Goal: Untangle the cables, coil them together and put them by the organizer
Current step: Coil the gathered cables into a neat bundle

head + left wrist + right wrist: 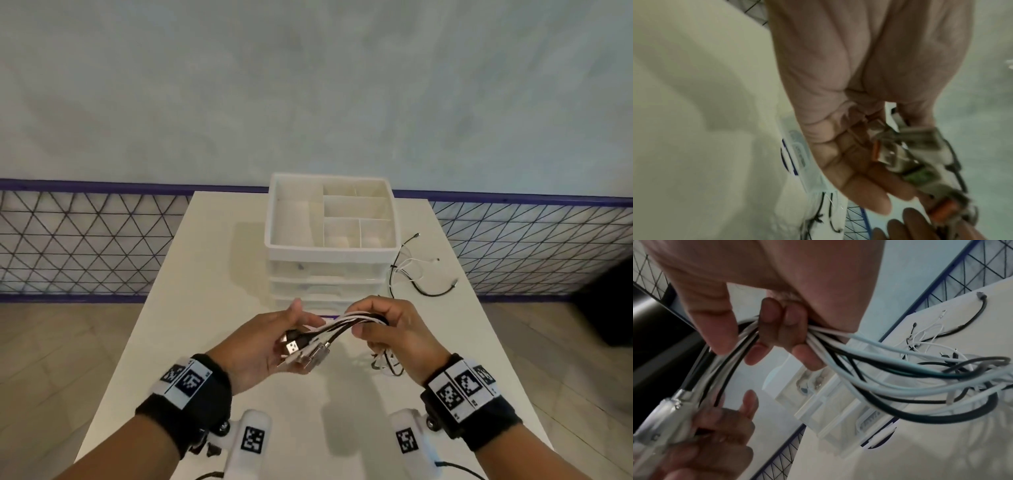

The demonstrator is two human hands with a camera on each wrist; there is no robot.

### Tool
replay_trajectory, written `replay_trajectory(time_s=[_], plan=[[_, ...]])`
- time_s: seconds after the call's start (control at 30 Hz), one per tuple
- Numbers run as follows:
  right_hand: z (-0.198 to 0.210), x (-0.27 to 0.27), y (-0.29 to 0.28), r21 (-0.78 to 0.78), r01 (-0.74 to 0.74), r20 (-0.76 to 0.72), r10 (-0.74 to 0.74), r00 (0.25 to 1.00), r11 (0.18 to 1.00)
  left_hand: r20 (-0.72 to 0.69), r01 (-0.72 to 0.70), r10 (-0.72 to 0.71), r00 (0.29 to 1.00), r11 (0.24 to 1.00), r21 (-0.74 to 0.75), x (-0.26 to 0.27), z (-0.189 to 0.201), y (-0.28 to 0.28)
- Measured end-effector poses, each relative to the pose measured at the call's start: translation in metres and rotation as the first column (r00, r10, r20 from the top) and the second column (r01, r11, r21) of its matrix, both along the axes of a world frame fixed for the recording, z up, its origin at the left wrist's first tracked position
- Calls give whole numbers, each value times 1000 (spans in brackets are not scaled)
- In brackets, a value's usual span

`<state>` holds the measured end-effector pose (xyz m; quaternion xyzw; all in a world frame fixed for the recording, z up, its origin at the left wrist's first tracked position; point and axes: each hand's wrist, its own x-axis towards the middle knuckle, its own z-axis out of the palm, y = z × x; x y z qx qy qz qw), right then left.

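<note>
A bundle of white and black cables spans between my two hands above the white table. My left hand lies palm up and holds the USB plug ends, thumb raised; the plugs lie along its fingers. My right hand grips the bundle, fingers curled round the cables. Slack loops hang below the right hand down to the table. The far cable ends lie spread on the table right of the white drawer organizer.
The organizer stands at the table's far middle, its top tray split into compartments. A purple-railed wire mesh fence runs behind the table. A dark object sits on the floor at the right. Bare tabletop lies left of the organizer.
</note>
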<state>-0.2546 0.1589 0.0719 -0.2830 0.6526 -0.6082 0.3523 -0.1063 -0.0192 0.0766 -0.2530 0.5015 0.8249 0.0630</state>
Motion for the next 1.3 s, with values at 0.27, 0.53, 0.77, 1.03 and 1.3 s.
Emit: replay_trajectory(time_s=[0.27, 0.53, 0.77, 1.03, 1.3], plan=[[4, 6, -4, 189, -36, -175, 70, 982, 981, 164, -150, 158, 974, 987, -61, -17, 2, 9], [15, 15, -17, 157, -81, -96, 97, 991, 984, 104, -82, 104, 989, 976, -200, -37, 23, 19], [12, 24, -27, 107, 1, -235, 24, 972, 994, 81, -89, 100, 992, 988, -127, -41, 24, 24], [9, 34, -27, 111, 34, -331, 4, 944, 993, 132, -9, 47, 990, 961, -277, -36, 15, 29], [13, 20, -19, -11, 90, -107, -90, 990, 996, 54, -236, 252, 966, 949, -210, -39, 24, 15]])
